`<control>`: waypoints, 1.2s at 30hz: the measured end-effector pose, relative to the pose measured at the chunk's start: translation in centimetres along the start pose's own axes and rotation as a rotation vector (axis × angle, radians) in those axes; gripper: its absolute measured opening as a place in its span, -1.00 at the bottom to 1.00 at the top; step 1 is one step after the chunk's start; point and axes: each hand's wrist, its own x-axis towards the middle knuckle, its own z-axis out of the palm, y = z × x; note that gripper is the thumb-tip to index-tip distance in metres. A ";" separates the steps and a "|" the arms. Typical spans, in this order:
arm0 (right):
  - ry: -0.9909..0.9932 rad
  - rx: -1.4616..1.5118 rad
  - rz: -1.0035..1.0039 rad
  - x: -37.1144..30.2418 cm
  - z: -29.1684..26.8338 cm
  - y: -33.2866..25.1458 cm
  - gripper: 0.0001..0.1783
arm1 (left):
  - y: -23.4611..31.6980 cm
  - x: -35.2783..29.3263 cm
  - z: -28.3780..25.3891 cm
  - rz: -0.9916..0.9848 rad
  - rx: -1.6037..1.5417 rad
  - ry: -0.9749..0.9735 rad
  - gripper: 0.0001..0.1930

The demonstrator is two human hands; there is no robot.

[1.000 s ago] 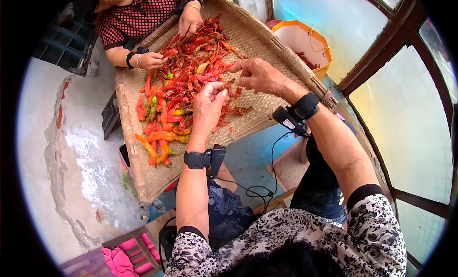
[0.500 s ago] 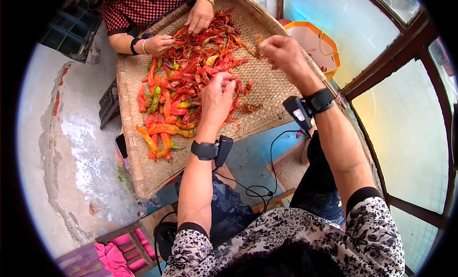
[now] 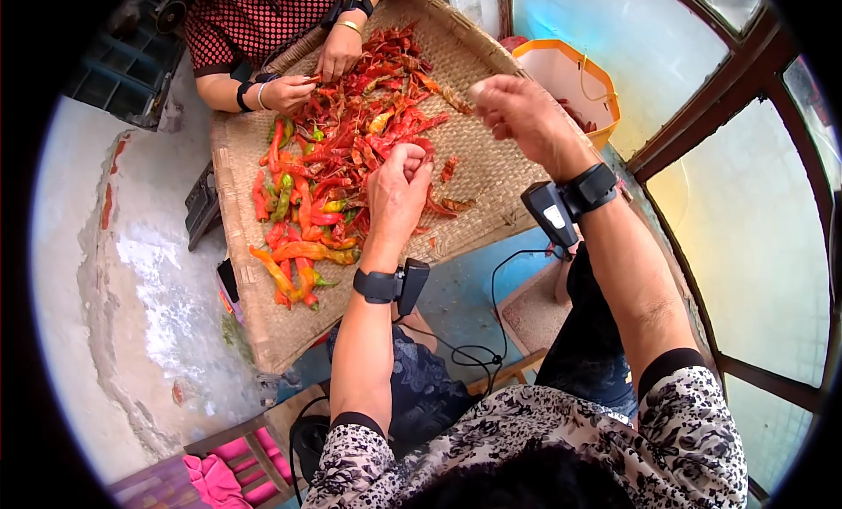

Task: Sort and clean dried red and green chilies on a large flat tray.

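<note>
Away from our left hand [image 3: 399, 192] since a second ago swings our right hand [image 3: 519, 116], off the red peppers [image 3: 338, 148] heaped upper centre. Left fingertips meet over the pile; right fingers curl. Whether either clamps anything, we can't tell. Raised sides on the tray [image 3: 478, 158] likely stop spills; upper right, a bucket [image 3: 605, 134] holds dark-red bits [image 3: 575, 116].

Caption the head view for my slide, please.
Left hand at the red peppers, right hand near the woven tray's rim, a co-worker's hands opposite.
</note>
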 end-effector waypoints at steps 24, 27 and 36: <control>0.306 0.626 -0.046 1.6 -4.0 0.0 -0.85 | -0.9 -0.3 0.4 0.199 0.357 -0.171 -0.78; 0.482 0.790 0.006 1.8 -4.8 0.6 -0.84 | -1.3 0.4 1.9 0.270 0.452 -0.096 -0.81; -0.168 -0.792 -0.414 0.8 -0.4 2.0 -0.78 | -2.3 0.9 2.6 0.182 0.512 -0.086 -0.85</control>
